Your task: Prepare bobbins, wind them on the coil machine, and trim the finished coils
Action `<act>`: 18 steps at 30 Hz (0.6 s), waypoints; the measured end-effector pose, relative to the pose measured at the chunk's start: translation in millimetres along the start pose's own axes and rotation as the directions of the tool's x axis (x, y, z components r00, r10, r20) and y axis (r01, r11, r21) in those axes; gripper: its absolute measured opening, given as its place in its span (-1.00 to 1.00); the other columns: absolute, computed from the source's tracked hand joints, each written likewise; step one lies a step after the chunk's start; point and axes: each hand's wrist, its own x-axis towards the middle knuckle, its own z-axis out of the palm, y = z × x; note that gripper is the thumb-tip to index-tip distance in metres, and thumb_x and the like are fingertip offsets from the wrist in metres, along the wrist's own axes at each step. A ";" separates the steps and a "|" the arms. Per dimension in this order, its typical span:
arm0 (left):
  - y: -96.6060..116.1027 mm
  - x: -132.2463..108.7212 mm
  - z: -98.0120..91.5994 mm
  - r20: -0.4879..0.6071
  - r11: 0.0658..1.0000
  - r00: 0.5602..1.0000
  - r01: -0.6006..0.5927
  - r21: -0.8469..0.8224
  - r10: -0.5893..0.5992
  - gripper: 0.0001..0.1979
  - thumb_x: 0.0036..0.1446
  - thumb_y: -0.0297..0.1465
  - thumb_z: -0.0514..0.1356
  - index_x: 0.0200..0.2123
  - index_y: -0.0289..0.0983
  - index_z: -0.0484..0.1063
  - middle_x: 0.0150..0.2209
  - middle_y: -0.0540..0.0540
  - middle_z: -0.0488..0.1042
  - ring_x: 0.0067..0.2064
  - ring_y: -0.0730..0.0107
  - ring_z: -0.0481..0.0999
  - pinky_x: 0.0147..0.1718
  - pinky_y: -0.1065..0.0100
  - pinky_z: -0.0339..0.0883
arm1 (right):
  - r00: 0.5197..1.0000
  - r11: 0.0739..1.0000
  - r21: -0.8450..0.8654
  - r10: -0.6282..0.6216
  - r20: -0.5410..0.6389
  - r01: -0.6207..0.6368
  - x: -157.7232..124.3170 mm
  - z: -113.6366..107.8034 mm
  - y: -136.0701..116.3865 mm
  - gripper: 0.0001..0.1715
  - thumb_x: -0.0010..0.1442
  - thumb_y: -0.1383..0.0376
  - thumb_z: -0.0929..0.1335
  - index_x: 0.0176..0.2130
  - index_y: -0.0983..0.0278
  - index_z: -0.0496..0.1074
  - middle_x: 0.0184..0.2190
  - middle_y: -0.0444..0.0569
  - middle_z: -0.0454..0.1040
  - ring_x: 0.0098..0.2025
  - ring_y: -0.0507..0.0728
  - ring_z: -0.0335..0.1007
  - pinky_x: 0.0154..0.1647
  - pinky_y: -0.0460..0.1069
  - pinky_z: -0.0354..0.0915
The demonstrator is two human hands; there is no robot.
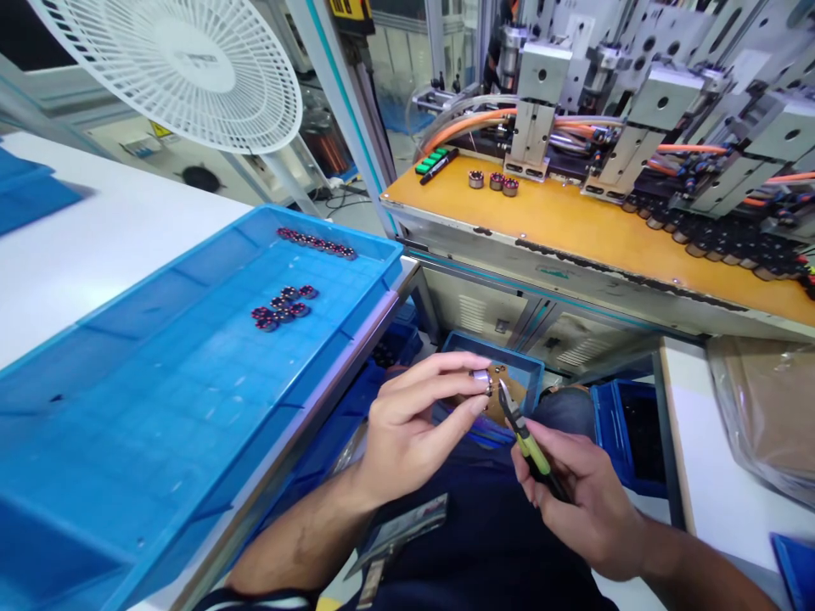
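Fingers-wise [433, 389]: pinching ring part [482, 379] w/ L hand [411, 428], curled round pliers [533, 448] w/ R hand [582, 488]; imo hold ring part still, work pliers gently.

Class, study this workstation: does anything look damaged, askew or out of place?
Yes: the orange bench looks damaged along its front edge. Ragged dark patches break the strip, as if its surface had chipped. Nothing odd stands out about the cutters in the right hand.
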 end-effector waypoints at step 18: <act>-11.1 -6.4 6.8 -0.015 0.965 0.984 -0.175 -0.197 0.175 -0.39 -0.09 -0.85 0.27 -0.06 -0.21 0.21 -0.03 -0.16 0.55 -0.01 0.24 0.59 0.01 0.18 0.51 | 0.985 0.989 0.016 -0.149 0.082 0.149 -21.1 -16.6 -12.6 -0.02 0.14 0.62 0.21 0.32 -0.17 -0.02 -0.02 -0.04 0.32 -0.03 0.07 0.38 0.11 0.11 0.34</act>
